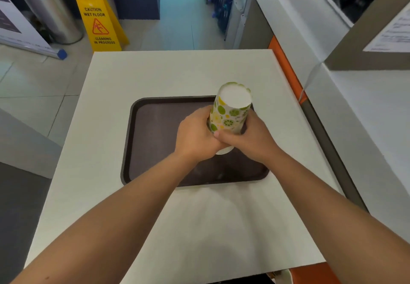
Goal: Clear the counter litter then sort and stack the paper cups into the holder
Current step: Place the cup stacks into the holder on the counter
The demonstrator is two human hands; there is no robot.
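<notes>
Head view: 1 stack of paper cups point(229, 115), printed with green and yellow citrus slices, is held inverted and tilted above a dark tray point(155, 141) set on the white counter point(124, 77). The left hand point(195, 137) is wrapped round the lower part of the stack, and the right hand point(250, 137) is curled round it from the opposite side; both are closed on the cups. A white rim point(224, 150) shows below the joined fingers.

The step in hand is judged to be the stacking of the cups, with the nesting being squared up. No litter is noted on the visible counter. The next move is judged to call for the stack to be carried to the holder.

No holder can be made out in this view. The number of cups nested cannot be told. A yellow wet-floor sign point(98, 21) stands beyond the counter.
</notes>
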